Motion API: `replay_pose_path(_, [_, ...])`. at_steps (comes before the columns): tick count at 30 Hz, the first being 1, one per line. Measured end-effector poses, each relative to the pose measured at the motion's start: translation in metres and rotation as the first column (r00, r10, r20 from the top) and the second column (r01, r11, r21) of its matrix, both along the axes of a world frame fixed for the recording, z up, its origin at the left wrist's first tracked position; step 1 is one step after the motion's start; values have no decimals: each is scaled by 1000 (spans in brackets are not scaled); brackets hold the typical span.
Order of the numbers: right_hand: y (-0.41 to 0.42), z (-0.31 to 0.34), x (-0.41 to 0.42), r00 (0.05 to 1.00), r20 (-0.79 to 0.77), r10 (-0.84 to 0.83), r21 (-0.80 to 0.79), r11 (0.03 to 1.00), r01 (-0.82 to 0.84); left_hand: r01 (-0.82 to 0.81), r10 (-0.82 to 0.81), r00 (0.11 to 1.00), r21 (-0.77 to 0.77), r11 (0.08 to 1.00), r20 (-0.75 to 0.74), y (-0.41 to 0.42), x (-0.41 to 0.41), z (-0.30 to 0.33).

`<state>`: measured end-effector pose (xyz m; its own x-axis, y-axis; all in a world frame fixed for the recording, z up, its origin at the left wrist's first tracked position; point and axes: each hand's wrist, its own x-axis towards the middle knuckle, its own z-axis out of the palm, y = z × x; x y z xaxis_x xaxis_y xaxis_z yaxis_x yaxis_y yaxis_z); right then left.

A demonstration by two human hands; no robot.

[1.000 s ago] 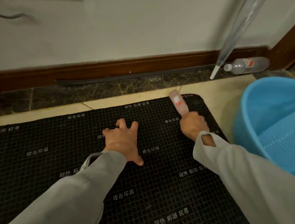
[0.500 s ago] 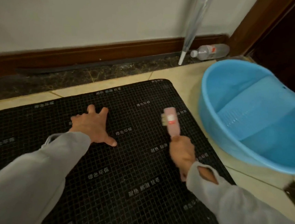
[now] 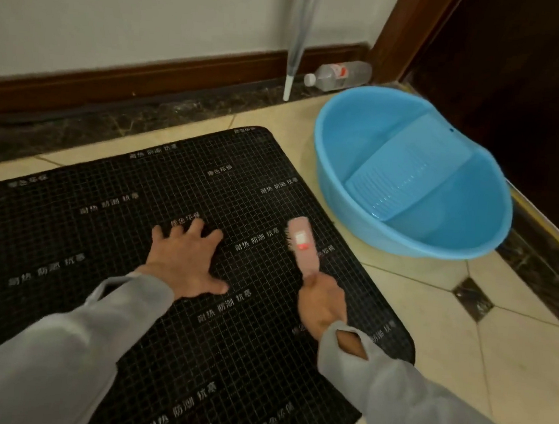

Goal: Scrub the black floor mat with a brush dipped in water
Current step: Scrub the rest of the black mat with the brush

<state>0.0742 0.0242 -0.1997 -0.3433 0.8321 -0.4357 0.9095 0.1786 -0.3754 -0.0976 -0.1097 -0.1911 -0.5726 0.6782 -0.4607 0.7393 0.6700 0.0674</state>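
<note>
Black grid-patterned floor mat (image 3: 168,303) with pale printed characters, flat on cream tiled floor (image 3: 493,382), one rounded corner close to the wall. Left hand (image 3: 184,259) palm-down on the mat near its middle, fingers straight and spread wide, nothing held. Right hand (image 3: 322,305) curled tight around the handle of a pink plastic scrub brush (image 3: 302,244), brush head pointing away from the body, dark bristles against the mat near its right edge. Grey sleeves on both arms, a slit cuff at the right wrist. Just beside the mat, on the right, a light blue plastic wash basin (image 3: 329,169) with a ribbed washboard moulded inside; water level too hard to make out. Beyond, against the brown wooden skirting board (image 3: 147,82), a clear plastic bottle (image 3: 337,75) on its side and the tip of a folded transparent umbrella (image 3: 298,44).
</note>
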Motion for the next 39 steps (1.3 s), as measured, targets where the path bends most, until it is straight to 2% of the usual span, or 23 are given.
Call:
replay_pose_path(2, [9,0,37,998,28,-58,22,998,57,-3,2,1000,-56,998,-12,-1,5,-3])
replay_pose_path(6, [19,8,94,941,39,-335,38,942,334,-21,20,1000,-114,993,-12,6,8,3])
replay_pose_path(8, [12,13,104,928,31,-371,35,929,369,-37,34,999,-108,993,-27,7,14,5])
replay_pose_path(11, [-18,15,89,984,-46,-173,-23,985,172,4,-3,1000,35,999,-19,7,39,2])
replay_pose_path(13, [-47,10,75,994,-111,-23,-125,992,9,56,-58,998,81,995,26,6,60,-4])
replay_pose_path(15, [-62,0,79,994,-78,74,-160,983,-86,107,-107,994,35,994,5,4,72,-10])
replay_pose_path(18, [-42,-10,118,993,36,114,-50,992,-112,131,-131,991,-8,991,-29,1,73,-10])
replay_pose_path(20, [-14,-6,146,996,75,-55,36,998,52,128,-128,992,-16,992,-14,1,70,-7])
replay_pose_path(22, [10,6,166,953,47,-298,84,952,293,124,-124,992,-25,992,1,4,71,-5])
replay_pose_path(24, [18,13,172,913,12,-408,126,906,403,108,-108,994,-19,994,11,6,72,-3])
replay_pose_path(26, [6,12,169,943,-16,-333,124,935,333,102,-102,995,10,995,-2,7,76,-3])
replay_pose_path(29, [-41,1,156,998,-69,-4,4,1000,4,143,-141,989,54,988,-36,5,85,-7])
replay_pose_path(31, [-65,-8,154,982,-23,185,-40,982,-186,185,-183,982,47,982,-39,1,92,-9])
replay_pose_path(33, [-60,-16,163,970,61,237,-4,971,-237,216,-215,976,32,976,-44,-4,96,-11])
replay_pose_path(36, [-16,-15,185,994,105,-37,129,991,24,210,-209,978,42,977,-23,-12,96,-14])
replay_pose_path(39, [26,3,186,960,127,-249,148,962,229,216,-215,976,37,976,-20,-9,97,-10])
